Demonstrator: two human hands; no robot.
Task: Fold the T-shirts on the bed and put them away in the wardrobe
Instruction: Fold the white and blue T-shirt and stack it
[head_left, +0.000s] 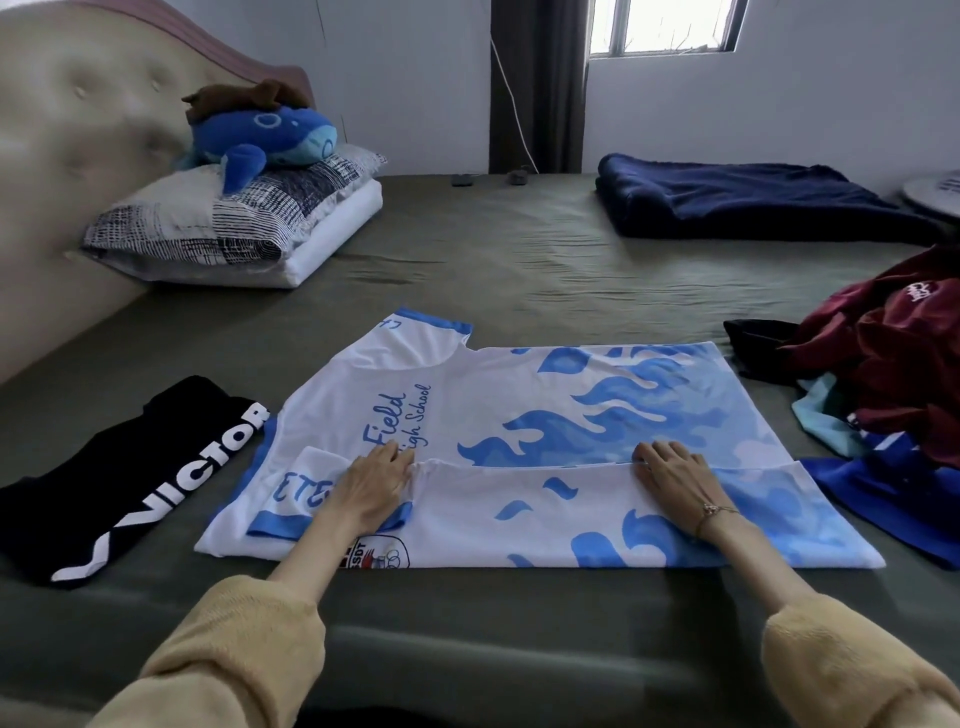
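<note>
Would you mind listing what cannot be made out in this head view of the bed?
- White and blue T-shirt: part of its lettering is hidden by the folded-over near edge and the left hand.
- Badge at the near hem: too small to read and partly hidden by the left wrist.
- Clothes pile: cut off by the right frame edge; garment count unclear.
- Wardrobe: not in view.

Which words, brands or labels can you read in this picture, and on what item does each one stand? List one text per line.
"VICTOR" in white letters on the folded black T-shirt.
"Field" and "igh School" in blue script on the white and blue T-shirt; the left hand hides the start.
"ETE" on its folded sleeve, partly covered.
"SDT" on its small crest near the front edge, partly seen.
White logo on the maroon garment: too blurred to read.
</note>
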